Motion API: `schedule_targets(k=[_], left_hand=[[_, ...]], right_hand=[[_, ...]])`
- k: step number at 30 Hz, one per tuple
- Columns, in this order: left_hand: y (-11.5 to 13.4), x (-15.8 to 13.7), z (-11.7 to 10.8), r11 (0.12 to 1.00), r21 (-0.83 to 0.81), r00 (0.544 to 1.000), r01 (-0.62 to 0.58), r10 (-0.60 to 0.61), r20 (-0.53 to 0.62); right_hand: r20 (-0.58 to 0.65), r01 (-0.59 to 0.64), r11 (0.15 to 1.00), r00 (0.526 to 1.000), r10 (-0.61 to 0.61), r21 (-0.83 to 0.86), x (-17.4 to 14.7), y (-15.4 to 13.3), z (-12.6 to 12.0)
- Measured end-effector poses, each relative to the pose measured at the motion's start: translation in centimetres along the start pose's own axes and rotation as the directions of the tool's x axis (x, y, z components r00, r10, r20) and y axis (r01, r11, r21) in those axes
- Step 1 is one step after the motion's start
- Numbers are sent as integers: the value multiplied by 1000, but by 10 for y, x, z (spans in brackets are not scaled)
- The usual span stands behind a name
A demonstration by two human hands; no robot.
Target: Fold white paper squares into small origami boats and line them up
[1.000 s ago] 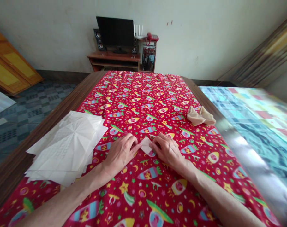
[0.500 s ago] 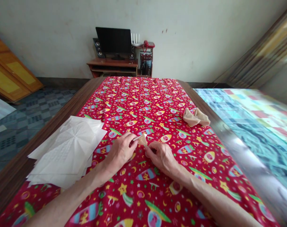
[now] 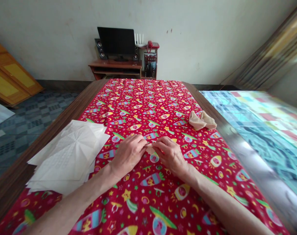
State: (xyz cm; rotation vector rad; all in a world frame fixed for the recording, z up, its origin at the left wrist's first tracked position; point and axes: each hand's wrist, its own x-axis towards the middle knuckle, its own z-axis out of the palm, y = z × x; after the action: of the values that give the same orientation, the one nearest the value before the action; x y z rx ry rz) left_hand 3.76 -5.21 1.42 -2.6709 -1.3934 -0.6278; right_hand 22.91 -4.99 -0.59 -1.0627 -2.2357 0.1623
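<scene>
A small piece of folded paper (image 3: 150,149), cream in colour, is pinched between my two hands near the middle of the table. My left hand (image 3: 130,151) is closed on its left end. On the right end, my right hand (image 3: 170,152) grips it with bent fingers. Most of the paper is covered by the fingers. To the left lies a stack of creased white paper sheets (image 3: 72,156). Two folded paper pieces (image 3: 202,120), joined or touching, sit at the right side of the cloth.
A red patterned cloth (image 3: 148,202) covers the wooden table (image 3: 72,109). Beyond it, a desk (image 3: 116,65) holds a monitor (image 3: 116,41) and a red telephone (image 3: 152,44). A bed (image 3: 256,130) stands along the right, a wooden cabinet (image 3: 13,75) at the left.
My hands have come closer together over the folded paper, with fingers now covering more of it. The paper's raised white tip no longer shows. The view has shifted slightly.
</scene>
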Motion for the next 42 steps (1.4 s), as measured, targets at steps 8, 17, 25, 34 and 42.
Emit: schedule_targets(k=[8,17,25,34,42], left_hand=[[1,-13,16,989,-144,998,-30,37,46],[-8,-11,34,949,-297,994,103,-92,52],[-10,-7,28,965,-223,988,138,-117,104],[-10,-6,30,976,-130,977,175,-156,144],[-13,-6,26,958,-244,978,150,-108,176]], right_hand=[[126,-38,999,991,38,-7,-19,8,-2],[182,-158,987,971,158,-13,-13,0,-4],[139,-161,980,974,177,-119,-9,-4,0],[221,-192,965,948,230,-181,-8,-6,-3],[218,-160,961,953,209,-224,-10,-5,2]])
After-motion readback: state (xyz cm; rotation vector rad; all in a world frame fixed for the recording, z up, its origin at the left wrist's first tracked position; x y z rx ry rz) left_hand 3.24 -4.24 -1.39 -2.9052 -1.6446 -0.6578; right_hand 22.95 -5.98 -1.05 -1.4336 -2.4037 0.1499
